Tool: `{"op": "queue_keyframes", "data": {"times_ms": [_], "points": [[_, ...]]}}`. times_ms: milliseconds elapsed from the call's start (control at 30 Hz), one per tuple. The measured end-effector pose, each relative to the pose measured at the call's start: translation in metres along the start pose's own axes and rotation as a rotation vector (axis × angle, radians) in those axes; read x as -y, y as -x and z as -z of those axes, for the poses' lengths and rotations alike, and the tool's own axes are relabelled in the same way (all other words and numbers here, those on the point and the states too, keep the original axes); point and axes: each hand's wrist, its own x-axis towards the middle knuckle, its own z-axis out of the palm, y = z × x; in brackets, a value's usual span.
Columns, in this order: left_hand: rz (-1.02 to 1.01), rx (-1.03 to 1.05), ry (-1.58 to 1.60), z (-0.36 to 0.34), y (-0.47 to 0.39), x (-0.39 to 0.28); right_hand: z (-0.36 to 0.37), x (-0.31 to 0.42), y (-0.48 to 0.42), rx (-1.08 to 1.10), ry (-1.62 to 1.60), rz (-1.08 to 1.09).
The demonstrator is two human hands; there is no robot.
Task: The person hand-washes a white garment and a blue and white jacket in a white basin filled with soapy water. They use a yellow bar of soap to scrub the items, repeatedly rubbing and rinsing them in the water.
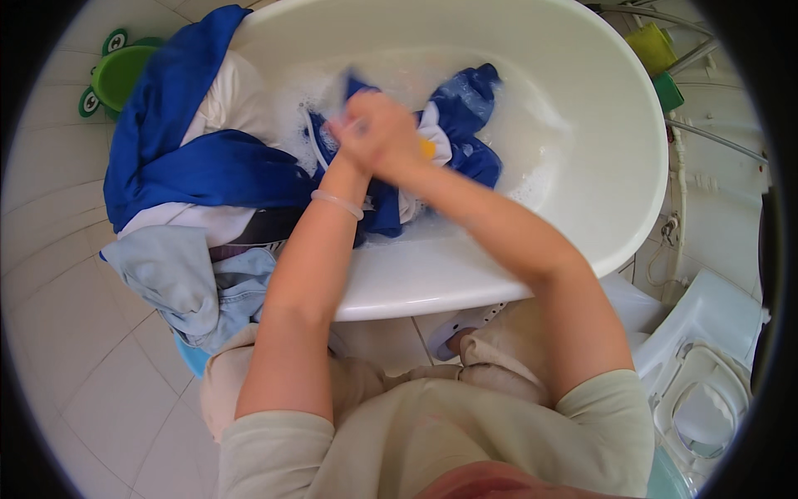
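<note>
My right hand (394,138) and my left hand (350,140) are pressed together over the bathtub, both blurred. They are closed around part of a wet blue garment (477,103) with white and yellow patches. A blue fold of it sticks out above my fingers. The rest lies in cloudy, sudsy water (520,187). My right hand partly covers the left, so the left fingers are largely hidden. A pale bracelet (336,204) circles my left wrist.
The white bathtub (424,299) has blue-and-white cloth (212,168) draped over its left end. Light blue denim (174,280) hangs below. A green frog-shaped basin (121,75) stands at left. Pipes (682,187) and a white child's toilet seat (704,399) are at right.
</note>
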Motion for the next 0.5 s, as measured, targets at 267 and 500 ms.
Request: {"op": "queue_keyframes", "data": {"times_ms": [267, 500], "points": [[0.285, -0.378, -0.132, 0.028, -0.004, -0.015, -0.037, -0.011, -0.003, -0.045, -0.102, -0.299], [0.293, -0.974, -0.498, 0.028, -0.013, -0.040, -0.037, -0.058, 0.027, -0.032, 0.037, 0.173]]}}
